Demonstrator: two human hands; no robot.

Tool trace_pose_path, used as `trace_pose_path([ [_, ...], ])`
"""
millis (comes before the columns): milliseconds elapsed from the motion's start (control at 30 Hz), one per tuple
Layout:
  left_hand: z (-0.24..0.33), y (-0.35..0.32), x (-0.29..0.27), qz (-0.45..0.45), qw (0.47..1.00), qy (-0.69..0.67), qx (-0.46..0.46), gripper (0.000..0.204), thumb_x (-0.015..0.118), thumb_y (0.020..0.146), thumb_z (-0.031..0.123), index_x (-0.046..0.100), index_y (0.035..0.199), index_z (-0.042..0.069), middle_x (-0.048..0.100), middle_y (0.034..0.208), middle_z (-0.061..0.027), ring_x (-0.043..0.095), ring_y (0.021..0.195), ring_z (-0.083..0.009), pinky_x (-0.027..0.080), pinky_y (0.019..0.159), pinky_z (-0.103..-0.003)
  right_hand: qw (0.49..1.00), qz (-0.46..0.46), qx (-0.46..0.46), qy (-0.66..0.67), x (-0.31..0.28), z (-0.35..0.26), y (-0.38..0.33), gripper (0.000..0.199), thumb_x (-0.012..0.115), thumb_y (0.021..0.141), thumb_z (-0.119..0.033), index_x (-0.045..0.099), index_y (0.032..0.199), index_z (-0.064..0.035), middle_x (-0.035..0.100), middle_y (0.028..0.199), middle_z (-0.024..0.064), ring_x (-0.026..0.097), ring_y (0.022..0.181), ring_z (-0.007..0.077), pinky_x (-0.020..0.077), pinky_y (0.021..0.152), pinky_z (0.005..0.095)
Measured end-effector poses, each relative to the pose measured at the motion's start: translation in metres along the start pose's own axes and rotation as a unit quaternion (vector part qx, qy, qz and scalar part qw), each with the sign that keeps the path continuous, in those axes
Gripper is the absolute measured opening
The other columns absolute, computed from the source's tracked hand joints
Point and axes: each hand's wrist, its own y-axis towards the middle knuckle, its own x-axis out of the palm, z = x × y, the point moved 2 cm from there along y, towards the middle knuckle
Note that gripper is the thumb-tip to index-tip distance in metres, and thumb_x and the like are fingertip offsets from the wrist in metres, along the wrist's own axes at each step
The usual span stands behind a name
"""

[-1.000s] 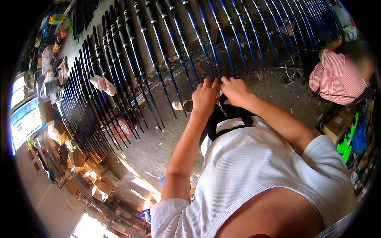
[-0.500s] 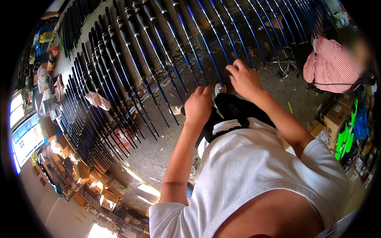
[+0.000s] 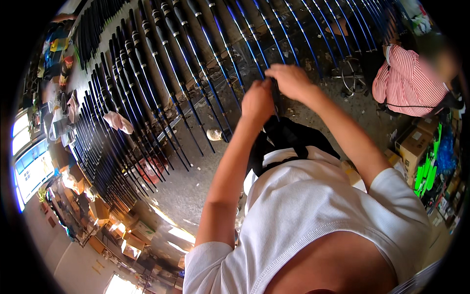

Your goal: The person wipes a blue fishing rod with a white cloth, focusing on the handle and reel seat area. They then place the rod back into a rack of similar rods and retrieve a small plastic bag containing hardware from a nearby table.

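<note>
A long row of dark-handled fishing rods with blue shafts [image 3: 201, 78] hangs slanting across the upper part of the head view. My left hand [image 3: 258, 102] is closed around the lower part of one blue fishing rod [image 3: 253, 51] near the middle of the row. Just above and to the right, my right hand [image 3: 293, 81] has its fingertips pinched together at the rod beside the left hand's thumb. The fingers hide the exact spot where they grip. A thin dark end shows below the hands.
A pink cloth [image 3: 118, 122] hangs on the rods to the left. On the right sits a person in a striped shirt [image 3: 410, 82], near a cardboard box [image 3: 413, 147] and bright green strips [image 3: 427, 169]. A wheeled stool base [image 3: 353, 81] stands on the floor.
My left hand has moved up and to the right, my right hand to the left, so they now nearly meet at one rod. Several rods have shifted slightly.
</note>
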Motion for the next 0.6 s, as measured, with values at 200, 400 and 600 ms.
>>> trace_pose_path([
  [200, 0.005, -0.005, -0.04, 0.115, 0.993, -0.034, -0.01, 0.044, 0.064, 0.08, 0.012, 0.053, 0.122, 0.008, 0.056, 0.116, -0.0167, 0.059, 0.099, -0.0383, 0.05, 0.081, -0.044, 0.999, 0.024, 0.013, 0.016, -0.027, -0.001, -0.002, 0.028, 0.055, 0.082, -0.008, 0.058, 0.11, -0.0111, 0.059, 0.1, 0.0104, 0.063, 0.087, 0.0321, 0.0509, 0.074, 0.0442],
  [400, 0.028, -0.056, 0.007, -0.006, 0.989, 0.138, 0.047, 0.069, 0.082, 0.063, 0.026, 0.049, 0.122, 0.012, 0.052, 0.108, -0.0102, 0.062, 0.09, -0.027, 0.054, 0.065, -0.037, 0.993, -0.098, -0.041, -0.054, -0.004, -0.014, -0.053, 0.047, 0.076, 0.065, -0.013, 0.056, 0.108, -0.0097, 0.053, 0.109, 0.011, 0.064, 0.085, 0.0313, 0.0514, 0.071, 0.044],
  [600, 0.009, -0.038, 0.04, 0.006, 0.984, 0.178, 0.0, 0.04, 0.074, 0.069, 0.021, 0.056, 0.104, 0.009, 0.058, 0.099, -0.0101, 0.063, 0.089, -0.0296, 0.054, 0.066, -0.04, 0.998, 0.004, -0.06, -0.012, 0.019, -0.004, -0.051, 0.028, 0.069, 0.072, -0.015, 0.058, 0.097, -0.0091, 0.054, 0.102, 0.0096, 0.065, 0.079, 0.0301, 0.0525, 0.066, 0.0418],
])
